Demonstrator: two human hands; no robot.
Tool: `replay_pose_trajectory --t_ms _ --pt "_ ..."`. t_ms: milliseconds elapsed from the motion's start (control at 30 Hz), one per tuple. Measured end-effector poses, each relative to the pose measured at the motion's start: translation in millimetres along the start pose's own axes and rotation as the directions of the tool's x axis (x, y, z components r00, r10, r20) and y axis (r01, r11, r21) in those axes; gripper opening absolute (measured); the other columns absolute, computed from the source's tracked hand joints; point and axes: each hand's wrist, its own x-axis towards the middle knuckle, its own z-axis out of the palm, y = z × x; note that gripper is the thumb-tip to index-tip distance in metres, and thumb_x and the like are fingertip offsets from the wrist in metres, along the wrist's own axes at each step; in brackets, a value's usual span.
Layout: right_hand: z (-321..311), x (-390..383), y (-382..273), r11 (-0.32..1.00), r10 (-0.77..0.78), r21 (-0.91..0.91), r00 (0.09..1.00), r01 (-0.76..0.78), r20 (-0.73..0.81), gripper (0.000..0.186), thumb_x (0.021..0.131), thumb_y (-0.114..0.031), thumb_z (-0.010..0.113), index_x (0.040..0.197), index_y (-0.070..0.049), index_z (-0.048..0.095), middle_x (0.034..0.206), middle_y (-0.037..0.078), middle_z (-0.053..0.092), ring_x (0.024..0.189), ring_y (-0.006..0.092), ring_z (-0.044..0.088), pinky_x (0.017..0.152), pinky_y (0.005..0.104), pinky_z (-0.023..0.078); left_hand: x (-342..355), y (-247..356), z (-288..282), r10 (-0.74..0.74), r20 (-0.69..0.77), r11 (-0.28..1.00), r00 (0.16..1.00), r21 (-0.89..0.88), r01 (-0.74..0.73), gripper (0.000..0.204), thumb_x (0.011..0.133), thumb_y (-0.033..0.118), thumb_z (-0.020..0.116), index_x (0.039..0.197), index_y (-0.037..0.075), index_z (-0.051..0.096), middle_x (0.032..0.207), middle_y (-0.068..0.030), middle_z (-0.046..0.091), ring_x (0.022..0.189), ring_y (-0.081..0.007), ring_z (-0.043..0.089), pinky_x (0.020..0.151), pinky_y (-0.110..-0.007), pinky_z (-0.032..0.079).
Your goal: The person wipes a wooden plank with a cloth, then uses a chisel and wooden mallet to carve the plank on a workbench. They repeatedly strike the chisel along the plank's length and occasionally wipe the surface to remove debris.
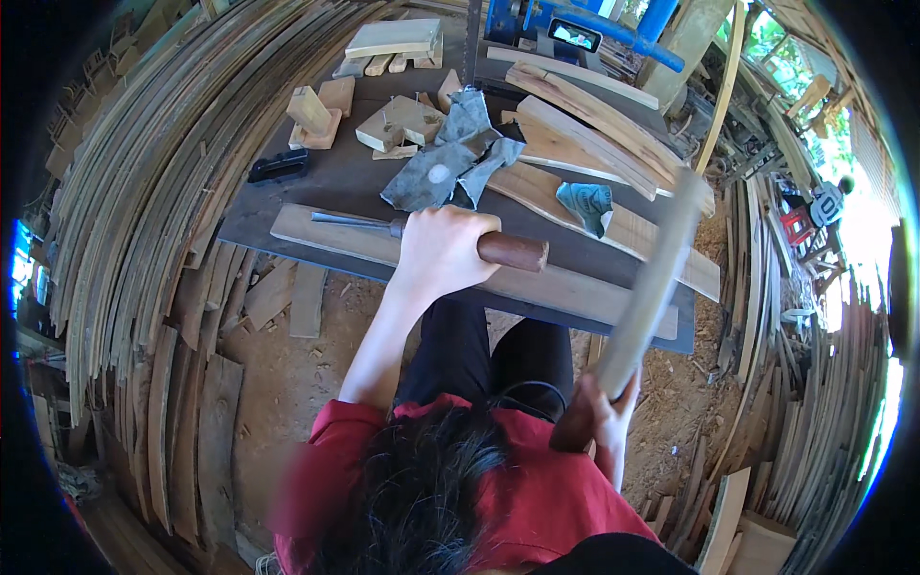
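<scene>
Your left hand (443, 251) closes around the brown wooden-handled steel chisel (431, 237), lying on a long pale wooden plank (537, 285) on the dark counter (335, 182). Your right hand (596, 417) grips a blurred wooden mallet (652, 287), raised.

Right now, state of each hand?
Left hand: closed around the chisel, which lies on the long plank.
Right hand: closed on the wooden mallet, which is raised and motion-blurred.
</scene>
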Motion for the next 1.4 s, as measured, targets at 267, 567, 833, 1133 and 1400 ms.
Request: replay_pose_trajectory --t_ms 267,567,833,1133,1400 --pt "28 3 14 0.951 0.101 -0.307 0.970 -0.029 0.222 0.056 0.069 -0.015 0.076 0.116 -0.003 0.046 0.089 0.009 0.059 0.077 0.0178 0.057 0.068 0.0313 0.047 3 -6 1 -0.017 0.027 0.999 0.999 0.042 0.016 0.012 0.059 0.022 0.069 0.068 0.017 0.063 0.061 -0.0050 0.061 0.060 -0.0265 0.062 0.055 -0.039 0.048" --pt "42 11 9 0.999 -0.048 0.010 0.998 0.048 0.027 0.049 0.076 -0.010 0.070 0.116 -0.002 0.042 0.082 0.008 0.058 0.073 0.0151 0.057 0.065 0.0278 0.048 1 -21 -12 -0.034 0.020 0.999 0.999 0.042 0.033 0.013 0.059 0.024 0.069 0.070 0.018 0.067 0.061 -0.0074 0.063 0.061 -0.0262 0.064 0.056 -0.038 0.050" --pt "54 24 -2 0.948 -0.069 -0.301 0.990 0.104 0.126 0.046 0.072 -0.016 0.073 0.108 0.001 0.048 0.081 0.009 0.059 0.075 0.0173 0.056 0.069 0.0311 0.046 -3 -48 -12 -0.053 -0.018 0.997 0.998 0.053 0.054 0.016 0.057 0.024 0.071 0.071 0.018 0.065 0.062 -0.0048 0.062 0.060 -0.0260 0.063 0.057 -0.038 0.050" --pt "88 21 -10 0.878 0.000 -0.457 0.955 0.143 0.298 0.047 0.075 -0.021 0.072 0.108 0.000 0.048 0.083 0.015 0.063 0.078 0.0202 0.062 0.071 0.0329 0.048 -6 -61 -21 -0.070 -0.011 0.995 0.998 0.068 0.070 0.016 0.058 0.024 0.071 0.071 0.018 0.066 0.063 -0.0059 0.063 0.063 -0.0278 0.063 0.057 -0.039 0.050" --pt "53 24 1 0.961 -0.012 -0.273 0.996 0.037 0.093 0.042 0.073 -0.016 0.073 0.104 0.001 0.050 0.081 0.009 0.061 0.074 0.0153 0.055 0.069 0.0313 0.047 -17 -46 -45 0.028 -0.232 1.000 0.972 0.016 -0.025 0.013 0.059 0.021 0.071 0.068 0.017 0.064 0.061 -0.0028 0.062 0.057 -0.0236 0.062 0.054 -0.036 0.049"
